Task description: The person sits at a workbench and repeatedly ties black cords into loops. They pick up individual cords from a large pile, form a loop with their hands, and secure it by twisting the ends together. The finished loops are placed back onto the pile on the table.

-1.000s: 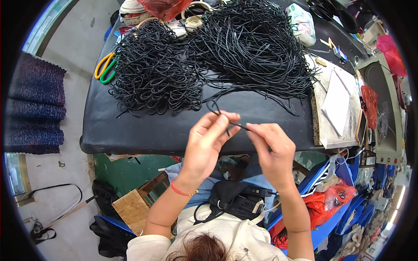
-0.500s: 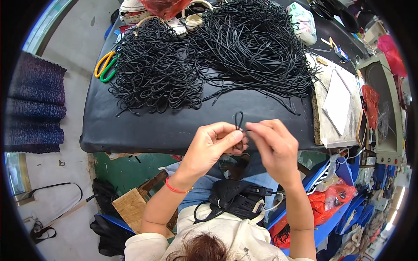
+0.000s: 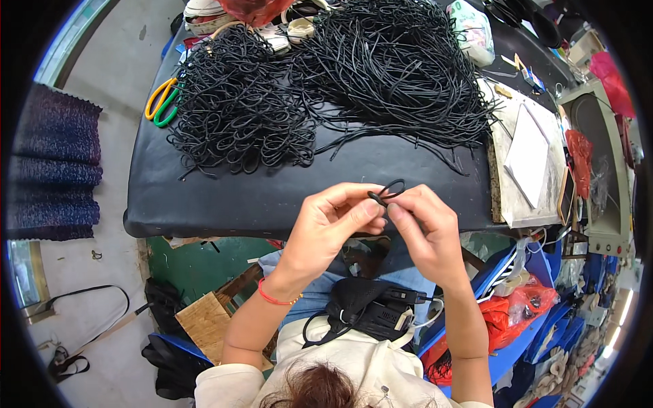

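Observation:
Between my hands, above the near edge of the table, is a short black cord (image 3: 393, 189) bent into a small loop. My left hand (image 3: 340, 214) pinches it between thumb and forefinger. From the other side my right hand (image 3: 425, 221) grips the same cord, fingertips closed and almost touching the left ones. Parts of the cord are hidden behind the fingers. Beyond my hands lie a heap of looped black cords (image 3: 245, 109) on the left and a larger heap of straighter black cords (image 3: 401, 75) on the right.
The black padded table (image 3: 224, 204) spans the front. Scissors with yellow and green handles (image 3: 162, 102) lie at its left. A worn board (image 3: 500, 183) with a white sheet (image 3: 529, 160) is at the right. Red plastic bags (image 3: 510, 316) sit by my right arm.
My right hand has come in to the left and taken hold of the cord beside my left fingers. The loop, upright before, now leans over to the right.

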Available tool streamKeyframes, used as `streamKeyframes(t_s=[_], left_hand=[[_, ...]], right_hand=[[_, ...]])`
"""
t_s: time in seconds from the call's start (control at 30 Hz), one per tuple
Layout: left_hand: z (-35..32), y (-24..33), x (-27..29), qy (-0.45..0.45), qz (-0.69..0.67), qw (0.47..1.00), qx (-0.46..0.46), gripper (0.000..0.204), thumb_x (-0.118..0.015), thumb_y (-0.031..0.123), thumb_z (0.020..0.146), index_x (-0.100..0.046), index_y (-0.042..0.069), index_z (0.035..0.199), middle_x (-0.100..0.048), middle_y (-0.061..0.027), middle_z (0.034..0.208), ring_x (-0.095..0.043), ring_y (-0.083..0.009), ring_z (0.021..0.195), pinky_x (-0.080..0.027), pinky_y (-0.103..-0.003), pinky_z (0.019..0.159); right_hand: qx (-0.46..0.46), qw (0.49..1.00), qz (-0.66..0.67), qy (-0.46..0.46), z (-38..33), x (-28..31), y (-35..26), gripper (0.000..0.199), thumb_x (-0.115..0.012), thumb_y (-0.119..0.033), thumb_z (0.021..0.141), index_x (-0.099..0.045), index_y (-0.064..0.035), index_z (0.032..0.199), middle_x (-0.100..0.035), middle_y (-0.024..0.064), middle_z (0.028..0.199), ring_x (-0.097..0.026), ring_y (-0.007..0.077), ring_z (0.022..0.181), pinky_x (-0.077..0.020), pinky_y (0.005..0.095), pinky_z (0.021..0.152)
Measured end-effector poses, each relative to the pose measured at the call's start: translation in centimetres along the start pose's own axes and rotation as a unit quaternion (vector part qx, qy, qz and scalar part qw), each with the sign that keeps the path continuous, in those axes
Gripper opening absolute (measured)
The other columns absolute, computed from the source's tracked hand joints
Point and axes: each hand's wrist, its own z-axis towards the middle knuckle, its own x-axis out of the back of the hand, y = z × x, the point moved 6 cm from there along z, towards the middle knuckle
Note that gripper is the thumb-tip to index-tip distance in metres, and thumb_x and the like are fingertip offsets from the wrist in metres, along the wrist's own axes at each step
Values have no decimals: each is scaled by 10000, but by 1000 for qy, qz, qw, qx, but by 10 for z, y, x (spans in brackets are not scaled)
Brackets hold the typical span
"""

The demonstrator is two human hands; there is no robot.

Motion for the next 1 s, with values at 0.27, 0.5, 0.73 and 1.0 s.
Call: streamKeyframes(t_s=[0.27,0.5,0.73,1.0], left_hand=[[0,-5,12,17,42,998,-31,193,-572,54,861,-598,-13,1039,-639,-95,900,-619,-126,783,-529,-258,707],[-5,-6,10,88,4,994,-70,184,-602,12,831,-590,-41,1006,-640,-105,896,-620,-125,798,-519,-246,733],[-12,-9,4,99,19,992,-75,170,-612,-21,812,-584,-43,977,-632,-106,910,-612,-127,828,-513,-251,767],[-12,10,-1,78,319,939,-100,208,-641,-18,765,-491,2,909,-627,-93,918,-582,-90,817,-477,-225,711]], right_hand=[[-264,853,439,-97,-17,-23,6,212,-525,13,856,-603,9,1054,-622,85,976,-604,129,866,-497,231,703],[-140,976,154,58,-14,-15,8,135,-633,-72,828,-598,29,910,-639,32,706,-578,44,648,-445,182,563],[-144,973,102,149,-13,-16,8,179,-694,-124,787,-555,-12,791,-589,2,650,-480,30,542,-375,184,466],[-171,965,196,31,-7,-17,21,144,-637,-136,824,-653,2,861,-600,57,845,-542,76,694,-435,209,613]])
